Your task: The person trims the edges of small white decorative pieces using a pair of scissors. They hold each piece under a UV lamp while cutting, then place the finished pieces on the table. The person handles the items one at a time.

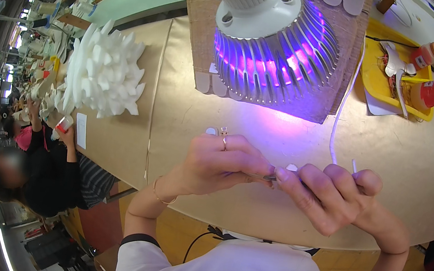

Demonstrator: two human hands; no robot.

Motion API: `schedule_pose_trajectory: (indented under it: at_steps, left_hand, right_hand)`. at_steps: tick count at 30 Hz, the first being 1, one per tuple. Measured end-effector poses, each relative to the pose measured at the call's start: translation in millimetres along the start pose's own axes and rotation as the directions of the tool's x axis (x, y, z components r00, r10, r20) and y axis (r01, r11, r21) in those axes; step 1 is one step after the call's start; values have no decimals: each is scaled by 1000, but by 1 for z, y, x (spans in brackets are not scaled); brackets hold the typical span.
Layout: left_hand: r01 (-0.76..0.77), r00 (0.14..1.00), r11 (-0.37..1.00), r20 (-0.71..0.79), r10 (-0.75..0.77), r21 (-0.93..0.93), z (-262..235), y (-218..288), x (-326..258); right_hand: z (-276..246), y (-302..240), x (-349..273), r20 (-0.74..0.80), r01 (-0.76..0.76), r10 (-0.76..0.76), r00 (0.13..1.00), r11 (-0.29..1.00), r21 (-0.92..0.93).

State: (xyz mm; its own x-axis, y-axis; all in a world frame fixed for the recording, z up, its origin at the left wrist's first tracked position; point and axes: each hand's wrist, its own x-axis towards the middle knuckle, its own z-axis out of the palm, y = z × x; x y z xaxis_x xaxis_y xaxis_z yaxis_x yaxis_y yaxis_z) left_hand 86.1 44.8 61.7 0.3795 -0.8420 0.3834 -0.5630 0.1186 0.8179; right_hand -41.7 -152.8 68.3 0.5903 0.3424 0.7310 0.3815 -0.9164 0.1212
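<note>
Workbenches run off along the left of a long workshop, where other people sit at their own tasks, and the near one is a tan table (pixel 394 163) lit violet by a finned lamp (pixel 274 42) hanging low over a square of brown board (pixel 196 36). Both hands meet just under that glow. The left hand (pixel 218 164), with a ring on one finger and a thin bracelet at the wrist, has its fingers curled shut, pinching a slim metal tool (pixel 264 177) that pokes out toward the other hand; whether it is tweezers or a blade is too small to tell. The right hand (pixel 332 196) is also closed, thumb and forefinger nipping a small white piece (pixel 292 168) at the tool's tip, held just above the tabletop. That piece looks very light, thin and easily bent or dropped, so a hold by its edges with fingertips seems the safest. A white cord (pixel 337 132) trails down from the lamp beside the right hand. Further left stands a heap of white foam pieces (pixel 105 72); at the far right a yellow tray (pixel 377 76) carries two orange glue bottles (pixel 431 93).
</note>
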Motion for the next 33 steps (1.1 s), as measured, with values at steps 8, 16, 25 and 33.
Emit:
schedule_pose_trajectory:
  at_steps: [8,16,25,33]
  left_hand:
    - [-45,998,998,-31,46,33,-1,2,0]
    - [98,992,994,72,-101,39,-4,12,3]
    - [261,945,965,214,-248,-32,-8,16,9]
    - [216,960,976,189,-206,-36,-6,12,10]
  right_hand:
    - [1,-1,4,-85,68,-78,993,991,-118]
    - [-2,1,2,-28,229,-241,970,948,-222]
    - [-4,8,3,37,315,-313,949,941,-128]
    - [-1,3,-3,36,136,-136,990,991,22]
